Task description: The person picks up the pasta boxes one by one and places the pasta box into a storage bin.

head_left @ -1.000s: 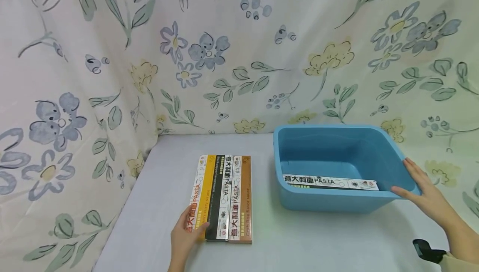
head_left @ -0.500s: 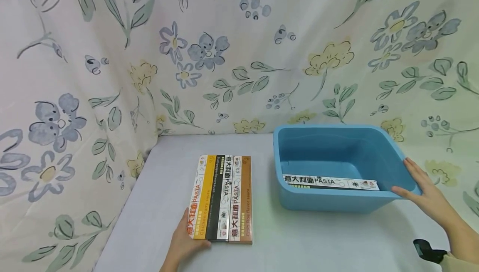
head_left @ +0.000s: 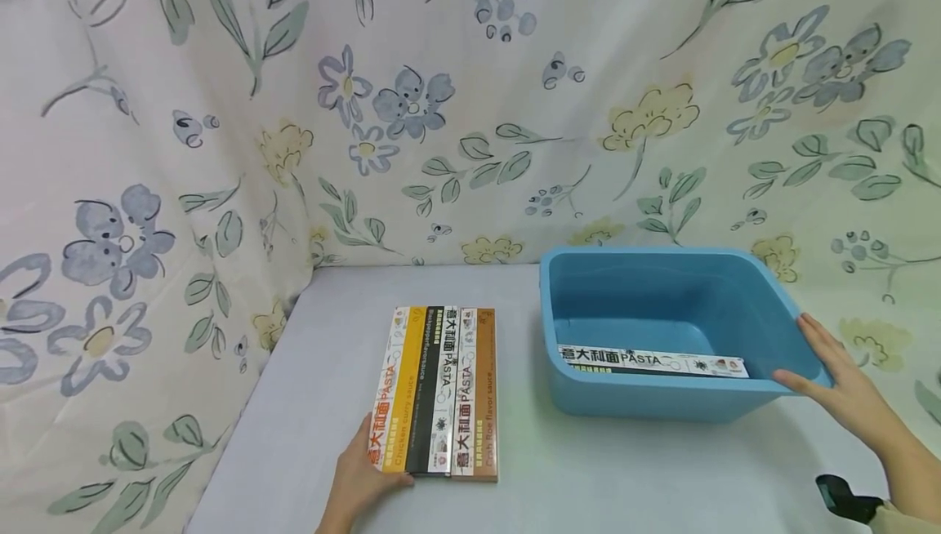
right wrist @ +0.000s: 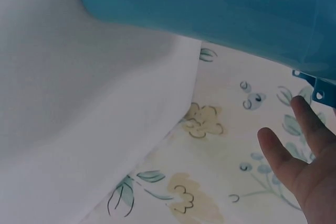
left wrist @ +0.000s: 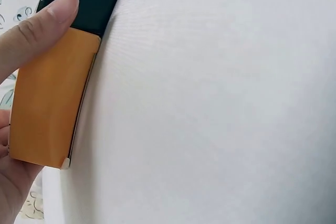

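Blue tub (head_left: 665,403): we see it on the right of the white bench (head_left: 309,403), open side up, with one long pasta box (head_left: 650,362) lying flat inside along its near wall, long axis left to right.
Row of boxes (head_left: 439,391): three pasta boxes lie side by side on the bench left of the tub, long axes running from near to far.
Yellow box (head_left: 397,391): the leftmost in the row, touching the black box (head_left: 434,391); the brown box (head_left: 478,395) lies on the right.
Left hand (head_left: 358,477): our fingers (left wrist: 39,22) grasp the near end of the yellow box, thumb on its end face.
Right hand (head_left: 834,379): fingers released and straight, resting against the tub's right rim.
Backdrop: flowered cloth (head_left: 470,93) hangs behind and beside the bench.
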Available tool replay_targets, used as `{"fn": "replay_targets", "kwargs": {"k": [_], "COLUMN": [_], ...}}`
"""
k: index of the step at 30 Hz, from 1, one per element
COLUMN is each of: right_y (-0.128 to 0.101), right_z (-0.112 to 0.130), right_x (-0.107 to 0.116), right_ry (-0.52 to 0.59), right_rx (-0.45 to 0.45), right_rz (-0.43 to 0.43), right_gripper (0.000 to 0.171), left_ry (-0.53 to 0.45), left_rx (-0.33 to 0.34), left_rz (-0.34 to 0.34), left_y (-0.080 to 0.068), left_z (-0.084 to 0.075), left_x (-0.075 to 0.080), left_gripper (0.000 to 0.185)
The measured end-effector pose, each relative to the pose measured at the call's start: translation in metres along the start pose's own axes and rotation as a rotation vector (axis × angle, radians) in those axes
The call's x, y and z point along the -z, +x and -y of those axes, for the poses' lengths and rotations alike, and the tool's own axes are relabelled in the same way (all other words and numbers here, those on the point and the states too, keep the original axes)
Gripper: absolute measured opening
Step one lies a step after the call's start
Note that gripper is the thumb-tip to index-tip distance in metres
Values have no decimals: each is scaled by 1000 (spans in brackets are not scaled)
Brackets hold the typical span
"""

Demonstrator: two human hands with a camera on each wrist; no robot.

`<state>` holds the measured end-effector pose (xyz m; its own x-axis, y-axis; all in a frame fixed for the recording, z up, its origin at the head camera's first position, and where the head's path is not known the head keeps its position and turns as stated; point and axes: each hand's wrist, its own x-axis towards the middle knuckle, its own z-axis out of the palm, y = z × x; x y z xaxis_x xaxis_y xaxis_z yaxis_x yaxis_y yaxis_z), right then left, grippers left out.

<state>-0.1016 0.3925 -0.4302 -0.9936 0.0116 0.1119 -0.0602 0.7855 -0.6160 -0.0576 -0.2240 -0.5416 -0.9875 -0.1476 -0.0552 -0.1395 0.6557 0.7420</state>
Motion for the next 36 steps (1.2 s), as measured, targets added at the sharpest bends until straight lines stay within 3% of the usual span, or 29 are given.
{"fn": "replay_targets", "kwargs": {"k": [5,15,22,28,36], "right_y": [-1,-1,-2,-2,-3], "right_z": [0,0,0,-1,0], "right_x": [0,-2,-1,0,0], "right_ry": [2,8,15,16,14], "right_rx": [-2,-1,-3,1,7], "right_rz": [-3,-2,-4,-3,-3], "right_gripper": [90,89,89,89,89], "left_ry": [14,101,73,-55,-331], "left_rx": [26,252,290,358,466], "left_rz": [-8,-2,-69,-114,-134], "left_y": [-6,-15,-13,-9,-8], "left_z": [2,5,-1,-4,-7], "left_x": [-1,17,14,12,14], "left_gripper": [125,105,98,99,100]}}
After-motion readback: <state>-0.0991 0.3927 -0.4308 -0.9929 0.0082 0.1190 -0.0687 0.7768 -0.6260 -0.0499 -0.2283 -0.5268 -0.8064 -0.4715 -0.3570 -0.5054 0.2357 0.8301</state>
